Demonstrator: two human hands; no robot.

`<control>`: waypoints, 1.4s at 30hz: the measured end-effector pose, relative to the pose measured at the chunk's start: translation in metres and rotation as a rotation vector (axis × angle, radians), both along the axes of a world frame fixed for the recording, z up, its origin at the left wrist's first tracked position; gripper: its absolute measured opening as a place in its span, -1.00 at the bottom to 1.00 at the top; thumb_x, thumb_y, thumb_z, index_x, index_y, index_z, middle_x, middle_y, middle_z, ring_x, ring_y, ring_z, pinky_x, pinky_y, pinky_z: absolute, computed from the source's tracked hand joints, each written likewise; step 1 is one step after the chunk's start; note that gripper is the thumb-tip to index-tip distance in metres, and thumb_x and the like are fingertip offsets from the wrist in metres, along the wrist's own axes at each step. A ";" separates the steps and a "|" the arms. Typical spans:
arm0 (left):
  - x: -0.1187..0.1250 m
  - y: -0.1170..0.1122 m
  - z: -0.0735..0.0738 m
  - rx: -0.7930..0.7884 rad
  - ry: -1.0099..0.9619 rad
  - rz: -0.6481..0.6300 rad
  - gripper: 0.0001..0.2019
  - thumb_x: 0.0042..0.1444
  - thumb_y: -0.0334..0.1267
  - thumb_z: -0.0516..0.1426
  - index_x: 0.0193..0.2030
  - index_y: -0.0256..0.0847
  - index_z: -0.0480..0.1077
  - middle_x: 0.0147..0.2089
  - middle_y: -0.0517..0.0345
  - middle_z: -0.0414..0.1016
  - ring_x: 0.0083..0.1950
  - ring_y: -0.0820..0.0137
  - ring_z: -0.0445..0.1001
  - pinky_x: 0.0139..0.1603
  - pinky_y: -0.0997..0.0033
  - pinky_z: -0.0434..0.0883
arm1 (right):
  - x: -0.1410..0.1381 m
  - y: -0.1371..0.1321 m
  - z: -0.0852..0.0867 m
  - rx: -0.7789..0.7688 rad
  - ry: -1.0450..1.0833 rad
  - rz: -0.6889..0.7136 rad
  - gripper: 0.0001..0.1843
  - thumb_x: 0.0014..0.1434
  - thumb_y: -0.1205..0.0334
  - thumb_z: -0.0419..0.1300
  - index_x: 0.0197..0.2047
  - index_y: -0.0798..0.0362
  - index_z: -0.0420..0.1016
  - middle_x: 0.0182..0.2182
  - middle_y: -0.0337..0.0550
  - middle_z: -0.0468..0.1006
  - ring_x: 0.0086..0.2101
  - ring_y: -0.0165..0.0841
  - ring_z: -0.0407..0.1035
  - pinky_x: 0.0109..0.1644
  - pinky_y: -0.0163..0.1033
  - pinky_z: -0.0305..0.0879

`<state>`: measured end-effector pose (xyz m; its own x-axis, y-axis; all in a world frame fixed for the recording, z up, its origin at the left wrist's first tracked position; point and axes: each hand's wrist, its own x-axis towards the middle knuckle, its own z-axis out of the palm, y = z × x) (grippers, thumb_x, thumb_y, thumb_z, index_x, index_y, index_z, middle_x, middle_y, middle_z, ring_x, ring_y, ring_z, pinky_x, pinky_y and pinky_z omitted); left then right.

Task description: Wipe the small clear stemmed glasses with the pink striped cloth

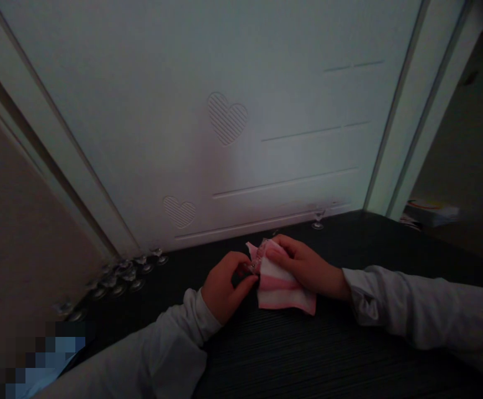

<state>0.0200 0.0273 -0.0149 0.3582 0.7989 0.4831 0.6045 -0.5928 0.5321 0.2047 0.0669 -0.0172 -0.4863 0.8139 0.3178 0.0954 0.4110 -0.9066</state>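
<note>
Over the middle of the dark table, my left hand (227, 288) is closed, its fingers pinching a small clear stemmed glass (255, 266). My right hand (308, 266) grips a pink-and-white striped cloth (283, 292) and presses it around the glass. Much of the glass is hidden by the cloth and fingers. The cloth's lower edge hangs down toward the tabletop. Beyond my right hand, by the white panel, another small stemmed glass (318, 223) stands upright on its foot.
Several small stemmed glasses (127, 274) cluster at the table's left edge, with one more glass (69, 310) nearer me. A white panel with carved hearts (227, 119) rises behind the dark table (266, 354). Papers or books (430, 213) lie beyond at the right.
</note>
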 end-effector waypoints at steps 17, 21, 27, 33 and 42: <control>-0.005 0.009 -0.007 -0.228 -0.197 -0.074 -0.77 0.12 -0.25 -0.05 -0.08 -0.23 0.17 -0.44 0.19 0.32 -0.45 0.46 0.31 -0.42 0.43 0.27 | 0.003 0.001 -0.001 0.163 -0.059 -0.082 -0.85 0.07 0.16 0.08 -0.33 0.06 0.35 -0.43 -0.23 0.37 -0.42 -0.40 0.25 -0.36 -0.30 0.18; -0.003 0.005 -0.005 -0.202 -0.157 -0.046 -0.78 0.15 -0.24 -0.10 -0.08 -0.24 0.17 -0.56 0.30 0.20 -0.53 0.49 0.23 -0.49 0.46 0.20 | 0.004 0.000 0.000 0.204 -0.105 -0.092 -0.87 0.06 0.18 0.10 -0.35 0.06 0.36 -0.43 -0.23 0.39 -0.41 -0.38 0.26 -0.33 -0.29 0.18; -0.002 0.009 -0.006 -0.329 -0.371 -0.110 -0.72 0.14 -0.11 -0.11 -0.12 -0.25 0.19 -0.40 0.20 0.31 -0.57 0.55 0.24 -0.48 0.46 0.22 | 0.006 -0.001 0.001 0.300 -0.168 -0.071 -0.91 0.06 0.23 0.09 -0.35 0.04 0.36 -0.44 -0.24 0.40 -0.41 -0.38 0.27 -0.32 -0.28 0.18; 0.000 0.011 -0.004 -0.502 -0.603 -0.180 -0.65 0.08 -0.01 -0.05 -0.23 -0.31 0.24 -0.41 0.12 0.37 -0.49 0.47 0.36 -0.48 0.44 0.24 | 0.005 -0.003 0.001 0.300 -0.185 -0.033 -0.90 0.07 0.22 0.09 -0.37 0.06 0.36 -0.44 -0.24 0.39 -0.41 -0.39 0.27 -0.31 -0.29 0.18; -0.001 0.012 -0.008 -0.487 -0.597 -0.113 -0.63 -0.09 -0.27 0.17 -0.13 -0.23 0.16 -0.25 0.09 0.41 -0.30 0.43 0.39 -0.33 0.43 0.29 | 0.000 0.001 -0.003 0.055 0.008 -0.039 -0.89 0.06 0.21 0.09 -0.33 0.06 0.33 -0.45 -0.25 0.36 -0.45 -0.42 0.25 -0.40 -0.31 0.20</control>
